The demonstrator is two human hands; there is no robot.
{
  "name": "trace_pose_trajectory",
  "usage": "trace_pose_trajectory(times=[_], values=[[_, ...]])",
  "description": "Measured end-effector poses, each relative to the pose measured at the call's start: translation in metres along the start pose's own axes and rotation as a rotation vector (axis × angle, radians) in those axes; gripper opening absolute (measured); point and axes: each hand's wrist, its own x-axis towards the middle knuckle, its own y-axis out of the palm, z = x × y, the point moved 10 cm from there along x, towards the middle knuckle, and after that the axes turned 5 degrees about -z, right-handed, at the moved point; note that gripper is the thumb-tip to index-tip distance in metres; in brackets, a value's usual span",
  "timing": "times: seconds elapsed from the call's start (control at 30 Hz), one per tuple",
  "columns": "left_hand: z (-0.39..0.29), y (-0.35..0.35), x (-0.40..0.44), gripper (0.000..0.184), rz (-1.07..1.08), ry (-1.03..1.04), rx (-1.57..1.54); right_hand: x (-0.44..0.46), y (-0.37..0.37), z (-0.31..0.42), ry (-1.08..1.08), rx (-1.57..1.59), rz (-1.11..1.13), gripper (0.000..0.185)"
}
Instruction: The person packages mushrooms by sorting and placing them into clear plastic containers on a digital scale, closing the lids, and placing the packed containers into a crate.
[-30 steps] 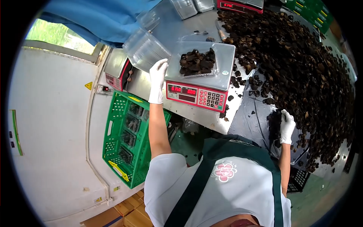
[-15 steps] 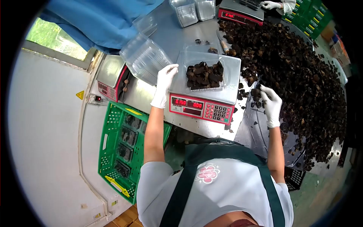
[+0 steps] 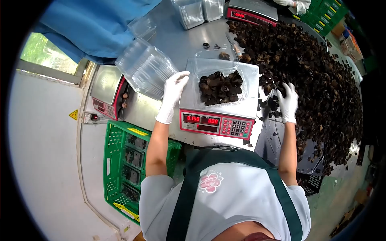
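Note:
A clear plastic box (image 3: 200, 96) with its lid folded back sits on a red-and-silver scale (image 3: 217, 123), whose left display reads 0.150. Dark, curled pieces (image 3: 221, 87) that look like dried wood ear mushroom fill part of the box. My left hand (image 3: 173, 96), in a white glove, is beside the box's left edge with its fingers stretched out and nothing visible in them. Over the near edge of a large mushroom pile (image 3: 321, 92), my gloved right hand (image 3: 288, 103) has its fingers spread, their tips among the dark pieces.
Nested clear boxes (image 3: 146, 68) lean at the left of the scale, with more stacks (image 3: 188, 14) at the back. A second scale (image 3: 107, 86) stands at the far left. A green crate (image 3: 107, 172) holds filled boxes. Across the table, a co-worker's gloved hand (image 3: 284, 2) is near another scale (image 3: 252, 15).
My right hand has reached forward from the pile's near edge into the pieces. My left hand stays by the box. The co-worker's scale display went from 0.180 to about -0.020.

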Motion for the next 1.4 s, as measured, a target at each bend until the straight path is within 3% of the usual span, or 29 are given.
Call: trace_pose_trajectory(times=[0.1,0.13,0.2,0.23,0.3,0.37,0.4,0.43,0.67,0.73,0.87,0.93,1.0,1.1,1.17,1.23,1.33,1.4], values=[[0.005,-0.001,0.009,0.025,0.01,-0.114,-0.039,-0.045,0.019,-0.101,0.246,-0.383,0.206,0.066],[0.008,0.0,0.013,0.024,0.013,-0.108,-0.054,-0.061,0.024,-0.115,0.271,-0.372,0.296,0.057],[0.007,0.005,0.017,0.024,0.01,-0.096,-0.103,-0.076,0.016,-0.115,0.168,-0.296,0.231,0.039],[0.01,0.008,0.018,0.024,0.017,-0.106,-0.105,-0.084,0.021,-0.126,0.172,-0.303,0.239,0.039],[0.01,0.011,0.022,0.025,0.009,-0.076,-0.126,-0.091,0.014,-0.138,0.172,-0.165,0.07,0.019],[0.011,0.017,0.023,0.024,0.015,-0.072,-0.134,-0.09,0.007,-0.143,0.162,-0.096,-0.002,0.016],[0.01,0.017,0.022,0.024,0.015,-0.065,-0.136,-0.086,-0.002,-0.136,0.148,-0.018,-0.076,0.013],[0.009,0.017,0.019,0.024,0.011,-0.071,-0.136,-0.081,-0.006,-0.13,0.261,0.099,-0.051,0.014],[0.008,0.017,0.014,0.023,-0.001,-0.08,-0.165,-0.029,-0.013,0.008,0.327,0.728,0.126,0.015],[0.006,0.018,0.01,0.023,-0.007,-0.088,-0.183,-0.014,-0.019,0.074,0.119,0.766,0.161,0.015],[0.0,0.025,0.008,0.024,-0.003,-0.034,-0.08,-0.015,-0.029,0.203,-0.571,0.734,0.125,0.015],[-0.002,0.031,0.007,0.024,0.013,-0.029,-0.061,-0.032,0.003,0.237,-0.754,0.542,0.272,0.019],[-0.006,0.031,0.007,0.023,0.005,-0.003,-0.054,-0.036,0.015,0.245,-0.779,0.506,0.339,0.019],[-0.013,0.026,0.007,0.022,-0.002,0.025,-0.019,-0.014,-0.009,0.224,-0.637,0.704,0.298,0.018],[-0.009,0.023,0.01,0.023,-0.005,0.012,-0.023,-0.001,-0.01,0.187,-0.366,0.846,0.373,0.019],[-0.003,0.02,0.016,0.025,-0.011,-0.01,-0.018,0.006,-0.009,0.141,-0.168,0.728,0.339,0.021],[0.014,0.014,0.02,0.025,-0.069,-0.096,-0.092,-0.005,0.002,0.076,0.151,0.795,0.364,0.02],[0.02,0.008,0.013,0.025,-0.093,-0.121,-0.047,-0.018,0.005,0.042,0.193,0.764,0.309,0.021]])
